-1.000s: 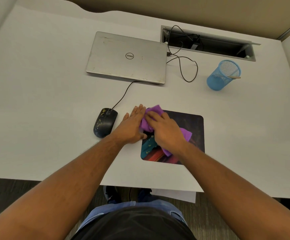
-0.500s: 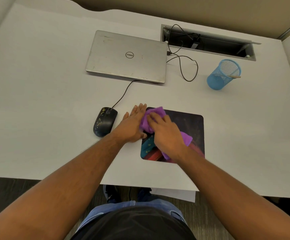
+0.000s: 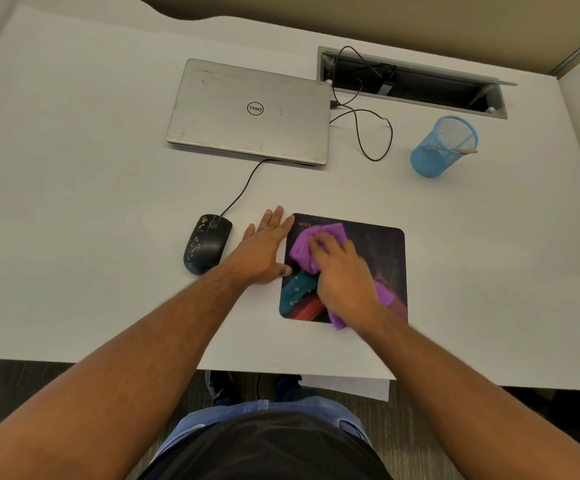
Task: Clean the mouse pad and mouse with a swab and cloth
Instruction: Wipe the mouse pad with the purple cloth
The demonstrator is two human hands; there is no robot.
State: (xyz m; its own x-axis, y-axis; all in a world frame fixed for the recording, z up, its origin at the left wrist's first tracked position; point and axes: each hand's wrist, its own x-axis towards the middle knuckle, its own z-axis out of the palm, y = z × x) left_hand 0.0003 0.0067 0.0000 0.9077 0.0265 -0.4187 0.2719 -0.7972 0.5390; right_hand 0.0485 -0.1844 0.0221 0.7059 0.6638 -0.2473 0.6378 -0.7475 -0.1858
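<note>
White desk (image 3: 74,202) carries a closed laptop (image 3: 250,110). Mouse pad (image 3: 382,258) lies near the front edge; right hand (image 3: 345,278) presses a bunched purple cloth (image 3: 304,249) onto it. Left hand (image 3: 264,251), flat, fingers together, steadies its left edge. Mouse (image 3: 207,244) sits just left.

cloth (image 3: 304,249): soft purple fabric, fuzzy nap, bunched and matt under the right hand (image 3: 345,277)
mouse pad (image 3: 382,258): dark printed top, smooth with a faint sheen, rounded corners
mouse (image 3: 206,243): black plastic, a little glossy, yellowish marks smeared on its shell
laptop (image 3: 250,110): brushed silver metal lid, matt, scuffed and smudged along its edges
pen cup (image 3: 442,147): blue wire mesh, fine and see-through
desk (image 3: 74,168): plain white top, smooth and matt
cable (image 3: 375,133): thin black, rubbery look
</note>
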